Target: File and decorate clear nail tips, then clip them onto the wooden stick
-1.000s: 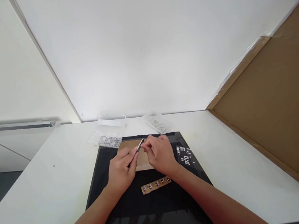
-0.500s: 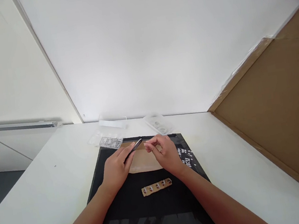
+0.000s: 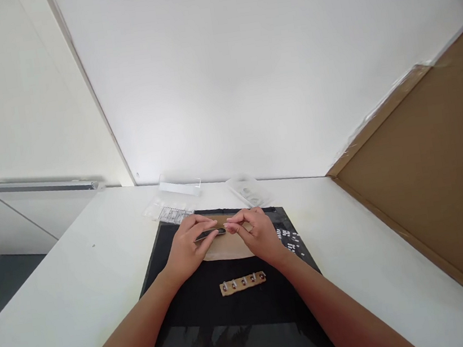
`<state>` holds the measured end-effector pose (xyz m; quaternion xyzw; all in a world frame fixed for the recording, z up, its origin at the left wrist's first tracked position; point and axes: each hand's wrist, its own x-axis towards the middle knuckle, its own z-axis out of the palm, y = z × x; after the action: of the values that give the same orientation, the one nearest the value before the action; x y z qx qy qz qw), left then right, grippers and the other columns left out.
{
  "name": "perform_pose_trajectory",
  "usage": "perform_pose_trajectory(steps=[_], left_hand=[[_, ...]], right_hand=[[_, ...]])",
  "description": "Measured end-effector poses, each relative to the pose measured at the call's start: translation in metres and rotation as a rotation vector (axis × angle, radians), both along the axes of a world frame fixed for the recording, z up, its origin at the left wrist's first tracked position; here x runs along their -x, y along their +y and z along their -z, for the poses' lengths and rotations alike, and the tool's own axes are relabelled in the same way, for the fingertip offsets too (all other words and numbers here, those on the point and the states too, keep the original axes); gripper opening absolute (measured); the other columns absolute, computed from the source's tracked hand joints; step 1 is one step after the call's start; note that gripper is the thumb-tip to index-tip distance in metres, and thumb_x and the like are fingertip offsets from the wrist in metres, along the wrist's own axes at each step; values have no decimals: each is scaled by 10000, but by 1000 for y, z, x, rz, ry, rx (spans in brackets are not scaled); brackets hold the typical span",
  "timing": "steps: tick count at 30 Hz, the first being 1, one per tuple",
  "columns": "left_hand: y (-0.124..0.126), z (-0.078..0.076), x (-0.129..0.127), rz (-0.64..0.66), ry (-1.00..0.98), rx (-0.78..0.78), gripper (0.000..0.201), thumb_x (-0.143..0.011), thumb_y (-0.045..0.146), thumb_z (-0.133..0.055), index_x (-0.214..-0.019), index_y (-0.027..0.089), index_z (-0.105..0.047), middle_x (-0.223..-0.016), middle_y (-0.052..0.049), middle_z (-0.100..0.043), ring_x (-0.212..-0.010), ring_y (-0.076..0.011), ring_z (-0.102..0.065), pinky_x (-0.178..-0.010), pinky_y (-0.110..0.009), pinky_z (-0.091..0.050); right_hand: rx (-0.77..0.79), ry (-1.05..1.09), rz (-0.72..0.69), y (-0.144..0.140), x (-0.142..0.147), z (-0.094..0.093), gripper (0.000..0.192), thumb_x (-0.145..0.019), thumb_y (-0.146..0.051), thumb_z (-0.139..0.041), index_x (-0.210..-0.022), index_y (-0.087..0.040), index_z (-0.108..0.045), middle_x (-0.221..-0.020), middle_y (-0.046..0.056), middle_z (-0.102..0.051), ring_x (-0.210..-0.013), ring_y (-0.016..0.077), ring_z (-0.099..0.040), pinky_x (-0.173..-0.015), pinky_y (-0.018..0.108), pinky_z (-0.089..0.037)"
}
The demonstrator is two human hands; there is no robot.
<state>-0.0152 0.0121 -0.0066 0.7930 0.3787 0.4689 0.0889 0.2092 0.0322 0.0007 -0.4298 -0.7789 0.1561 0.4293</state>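
Left hand closed on tweezers, held level, tip pointing right. Right hand just right of it, pinched fingertips meeting the tweezer tip; what sits between them too small to tell. Both hands over a tan sheet at the far middle of a black mat. Nearer on the mat, a cardboard strip carrying five small round studs in a row. Small white bits scattered on the mat's right part. Beyond the mat, on the white table: clear packets far left, a clear bag far middle. Brown board leaning at right.
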Motion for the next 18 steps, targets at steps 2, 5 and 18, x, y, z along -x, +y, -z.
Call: perform_pose_trajectory(steps=[2, 5, 18], left_hand=[[-4, -5, -1, 56, -69, 56, 221, -1007, 247, -643, -1210, 225, -727, -1115, -93, -699, -1064, -211, -665, -889, -355, -591], [-8, -8, -2, 126, -96, 135, 234, -1001, 281, -652, -1215, 235, -737, -1108, -93, -704, -1018, -199, -670, -761, -296, -608], [-12, -9, -3, 182, -166, 290, 181, -971, 336, -695, -1057, 235, -818, -1008, -89, -753, -902, -187, -703, -627, -231, -548]], right_hand=[[10, -35, -41, 1, -2, -2, 178, -992, -403, -679, -888, -260, -702, -844, -27, -798, -799, 183, -709, -907, 389, -409], [22, -89, -91, 1, -4, -6, 201, -1007, -394, -654, -868, -257, -700, -804, -41, -789, -769, 166, -700, -877, 364, -423], [122, -104, -207, -6, -4, -20, 251, -1002, -412, -651, -809, -265, -715, -762, -52, -796, -745, 164, -720, -873, 347, -441]])
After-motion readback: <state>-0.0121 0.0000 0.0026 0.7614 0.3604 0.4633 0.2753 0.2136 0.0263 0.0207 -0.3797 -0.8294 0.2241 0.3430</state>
